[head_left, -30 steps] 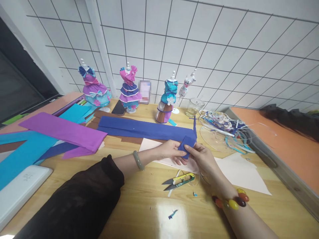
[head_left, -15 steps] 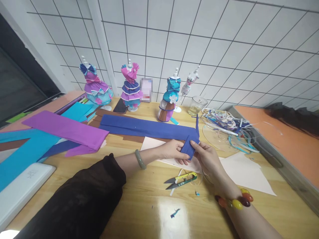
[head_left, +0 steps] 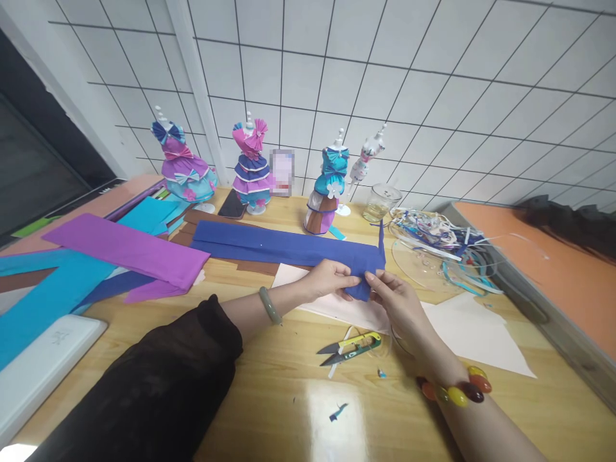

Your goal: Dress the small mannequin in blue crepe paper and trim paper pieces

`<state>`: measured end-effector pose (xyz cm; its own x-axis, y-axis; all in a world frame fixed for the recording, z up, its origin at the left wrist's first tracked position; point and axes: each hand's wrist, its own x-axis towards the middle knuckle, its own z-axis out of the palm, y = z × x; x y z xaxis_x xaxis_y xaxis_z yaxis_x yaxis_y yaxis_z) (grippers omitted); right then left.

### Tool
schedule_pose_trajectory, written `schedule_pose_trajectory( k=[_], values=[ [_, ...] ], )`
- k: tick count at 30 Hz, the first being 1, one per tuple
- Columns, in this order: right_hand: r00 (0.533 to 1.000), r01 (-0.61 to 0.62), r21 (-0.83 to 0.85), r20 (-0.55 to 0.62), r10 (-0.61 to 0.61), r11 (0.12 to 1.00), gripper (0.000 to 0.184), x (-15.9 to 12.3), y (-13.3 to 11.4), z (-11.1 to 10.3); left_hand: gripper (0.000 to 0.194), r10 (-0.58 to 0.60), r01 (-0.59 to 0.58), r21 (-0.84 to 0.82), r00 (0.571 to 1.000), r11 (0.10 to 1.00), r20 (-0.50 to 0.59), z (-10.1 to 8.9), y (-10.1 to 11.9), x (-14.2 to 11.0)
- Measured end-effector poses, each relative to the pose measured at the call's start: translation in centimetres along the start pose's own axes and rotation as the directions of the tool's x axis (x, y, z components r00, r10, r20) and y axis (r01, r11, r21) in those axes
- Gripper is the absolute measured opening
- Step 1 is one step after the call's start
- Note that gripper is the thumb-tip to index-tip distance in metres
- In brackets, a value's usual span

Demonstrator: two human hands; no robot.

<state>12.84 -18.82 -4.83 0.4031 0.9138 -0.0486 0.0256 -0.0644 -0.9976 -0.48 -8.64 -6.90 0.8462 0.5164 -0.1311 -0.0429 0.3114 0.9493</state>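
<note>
Left hand (head_left: 330, 279): grip clamped on the small blue cloth (head_left: 359, 293)
Right hand (head_left: 398, 300): grip pinching the cloth's right side
Blue cloth: between the hands, in front of the long blue strip (head_left: 283, 247)
Scissors (head_left: 353, 352): on the wooden table (head_left: 269, 398)

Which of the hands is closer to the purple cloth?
Left. The left grip is to the right of the purple cloth, not touching it; the right grip is farther right, past the left one. Both hold a blue piece.
</note>
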Motion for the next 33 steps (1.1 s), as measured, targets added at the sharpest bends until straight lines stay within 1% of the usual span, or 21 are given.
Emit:
schedule_pose_trajectory(
  k=[2, 6, 10, 16, 21, 25, 28, 33],
  values=[
    [1.0, 0.0, -0.022, -0.002, 0.0, 1.0, 0.03, 0.1, -0.1, 0.0, 0.046, 0.002, -0.003, -0.019, 1.0, 1.0, -0.03, 0.0, 0.0, 0.1],
    [1.0, -0.004, -0.019, -0.008, 0.004, 1.0, 0.029, 0.2, -0.1, 0.1, 0.044, 0.007, -0.008, -0.036, 1.0, 0.999, -0.029, -0.1, 0.1, 0.1],
    [1.0, -0.007, -0.008, 0.008, 0.007, 1.0, 0.025, 0.0, -0.1, 0.1, 0.043, 0.028, -0.032, -0.042, 0.995, 0.999, -0.093, -0.3, 0.4, 0.2],
    [1.0, -0.016, 0.072, -0.008, 0.017, 0.997, 0.022, 0.2, 0.4, -0.1, 0.04, 0.077, -0.083, -0.069, 0.993, 0.994, -0.086, -0.5, 1.1, 0.1],
    [0.999, -0.001, 0.12, 0.044, -0.004, 0.993, 0.018, 0.5, 0.9, -0.3, 0.03, 0.133, -0.135, -0.016, 0.987, 0.991, -0.088, -0.3, 1.7, -0.1],
    [0.999, 0.038, 0.072, 0.012, -0.039, 0.997, 0.017, 0.3, 0.7, -0.5, 0.021, 0.158, -0.155, 0.043, 0.984, 0.987, -0.077, -0.2, 1.7, 0.0],
    [0.997, 0.07, 0.038, 0.028, -0.071, 0.997, 0.015, 0.1, 0.4, -0.6, 0.017, 0.17, -0.166, 0.047, 0.982, 0.985, -0.08, -0.3, 1.6, 0.1],
    [0.996, 0.084, -0.03, 0.021, -0.084, 0.996, 0.014, 0.0, 0.2, -0.6, 0.018, 0.176, -0.169, 0.077, 0.98, 0.983, -0.094, -0.2, 1.8, 0.0]
  ],
)
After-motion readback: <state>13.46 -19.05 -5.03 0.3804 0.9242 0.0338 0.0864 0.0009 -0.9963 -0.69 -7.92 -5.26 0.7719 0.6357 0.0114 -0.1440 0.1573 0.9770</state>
